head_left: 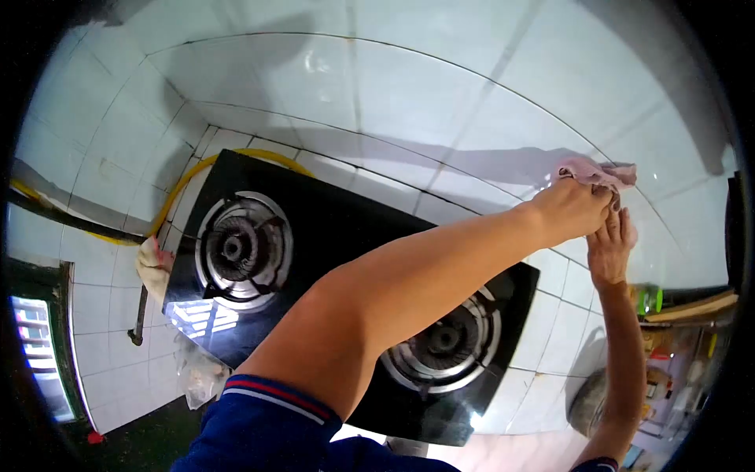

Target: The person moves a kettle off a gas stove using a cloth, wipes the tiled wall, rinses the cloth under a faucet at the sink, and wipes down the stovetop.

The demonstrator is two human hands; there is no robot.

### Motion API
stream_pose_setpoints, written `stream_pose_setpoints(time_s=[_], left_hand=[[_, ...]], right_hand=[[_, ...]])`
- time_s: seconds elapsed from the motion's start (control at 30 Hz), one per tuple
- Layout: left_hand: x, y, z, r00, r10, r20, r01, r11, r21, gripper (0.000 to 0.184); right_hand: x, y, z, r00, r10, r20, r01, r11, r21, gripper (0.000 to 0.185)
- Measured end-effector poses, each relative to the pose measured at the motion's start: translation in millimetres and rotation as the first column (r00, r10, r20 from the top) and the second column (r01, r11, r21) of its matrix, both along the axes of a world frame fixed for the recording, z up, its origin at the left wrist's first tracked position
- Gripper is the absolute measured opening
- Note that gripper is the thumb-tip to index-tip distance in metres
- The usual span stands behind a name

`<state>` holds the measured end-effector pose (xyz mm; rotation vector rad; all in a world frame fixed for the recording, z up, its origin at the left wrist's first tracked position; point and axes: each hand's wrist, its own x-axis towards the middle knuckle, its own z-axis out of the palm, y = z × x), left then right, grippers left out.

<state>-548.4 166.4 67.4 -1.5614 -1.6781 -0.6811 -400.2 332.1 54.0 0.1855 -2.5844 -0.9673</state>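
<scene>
A crumpled pink cloth [594, 171] is pressed to the white tiled wall at the upper right. My left hand [572, 211] is closed on it, with the arm stretched across a black two-burner gas stove [346, 224]. Just below, my right hand [611, 248] rests near the wall with its fingers extended upward. Its fingertips meet the underside of my left hand and the cloth's lower end; where they overlap, the contact is partly hidden. The left forearm covers part of the right burner [446, 338].
A yellow hose [179, 189] curves behind the stove's left burner [233, 248]. Beside the stove's left edge lie a pale cloth [153, 267] and a plastic bag [200, 376]. At the right are a round metal pan [588, 403], a green container [650, 299] and cluttered shelves.
</scene>
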Motion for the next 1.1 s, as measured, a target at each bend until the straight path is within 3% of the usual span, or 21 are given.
stream_pose_setpoints(time_s=[0.07,0.13,0.2,0.3,0.5,0.57,0.63,0.67,0.7,0.73,0.77,0.8,0.83,0.87,0.97,1.0,1.03,1.07,1.1], left_hand=[[-29.1,-38.3,-4.1,0.999,0.037,-0.004,-0.037,0.997,-0.068,0.02],[-65.3,-84.9,-5.2,0.999,0.031,0.016,-0.031,1.0,-0.004,0.019],[-103.2,-137.4,-6.6,0.997,0.059,0.044,-0.055,0.994,-0.095,0.019],[-168.6,-223.3,-11.9,0.99,0.141,0.012,-0.14,0.989,-0.052,0.016],[-277.1,-376.3,-19.1,0.975,0.214,0.054,-0.205,0.969,-0.141,0.018],[-294.2,-420.0,-12.0,0.897,0.432,0.09,-0.388,0.87,-0.305,0.024],[-326.3,-454.6,-33.0,0.844,0.396,0.362,-0.259,0.892,-0.372,0.024],[-329.9,-470.3,-26.0,0.625,0.372,0.687,-0.236,0.928,-0.287,0.023],[-332.3,-484.2,-19.1,0.316,0.274,0.908,-0.237,0.95,-0.204,0.022],[-344.7,-496.9,-32.1,0.38,0.202,0.903,-0.249,0.962,-0.11,0.021],[-360.4,-506.9,-45.3,0.444,0.126,0.887,-0.252,0.968,-0.012,0.02],[-371.8,-515.7,-50.8,0.649,0.331,0.685,-0.363,0.926,-0.104,0.021],[-378.9,-521.5,-51.0,0.763,0.509,0.398,-0.496,0.856,-0.143,0.022],[-377.0,-517.1,-50.1,0.783,0.527,0.33,-0.536,0.841,-0.072,0.013],[-350.9,-487.1,-56.7,0.763,0.545,0.348,-0.565,0.823,-0.05,0.011],[-337.9,-467.7,-60.8,0.76,0.447,0.472,-0.503,0.864,-0.007,0.012],[-324.1,-448.8,-64.2,0.739,0.334,0.586,-0.44,0.897,0.044,0.013],[-311.9,-430.5,-64.5,0.747,0.319,0.583,-0.418,0.908,0.039,0.013],[-296.3,-412.3,-60.6,0.743,0.403,0.535,-0.465,0.885,-0.022,0.014]], right_hand=[[-31.9,-26.2,-9.0,0.999,0.041,0.023,-0.041,0.999,0.022,0.045],[-74.5,-80.6,-5.4,0.994,0.107,0.019,-0.108,0.994,0.036,0.038],[-120.0,-124.1,-7.7,0.976,0.218,0.009,-0.218,0.976,0.031,0.037],[-192.9,-206.7,0.1,0.954,0.285,0.095,-0.285,0.958,-0.009,0.035],[-320.5,-355.3,15.4,0.913,0.334,0.234,-0.377,0.91,0.172,0.044],[-358.4,-391.3,9.5,0.887,0.404,0.222,-0.45,0.865,0.222,0.048],[-390.6,-436.2,12.5,0.875,0.426,0.229,-0.475,0.847,0.24,0.05],[-407.1,-454.0,3.4,0.884,0.412,0.222,-0.464,0.835,0.297,0.05],[-436.7,-455.5,-36.0,0.862,0.489,0.135,-0.505,0.851,0.144,0.05],[-447.1,-479.9,-31.8,0.859,0.51,0.049,-0.506,0.831,0.231,0.051],[-477.1,-501.9,-61.8,0.813,0.579,-0.052,-0.574,0.784,-0.236,0.049],[-476.5,-507.6,-61.5,0.816,0.57,-0.092,-0.572,0.775,-0.268,0.046],[-475.0,-514.1,-59.9,0.818,0.56,-0.131,-0.572,0.764,-0.3,0.043],[-453.0,-523.1,-25.0,0.854,0.513,-0.081,-0.507,0.858,0.086,0.039],[-431.8,-491.7,-24.0,0.805,0.593,0.036,-0.593,0.805,0.008,0.025],[-423.4,-473.5,-30.4,0.817,0.575,0.033,-0.576,0.818,0.001,0.025],[-413.0,-455.3,-36.5,0.769,0.64,-0.002,-0.635,0.763,-0.119,0.022],[-403.5,-435.8,-40.8,0.716,0.696,-0.054,-0.687,0.689,-0.231,0.019],[-385.0,-418.0,-34.8,0.716,0.688,-0.118,-0.698,0.708,-0.108,0.015]])
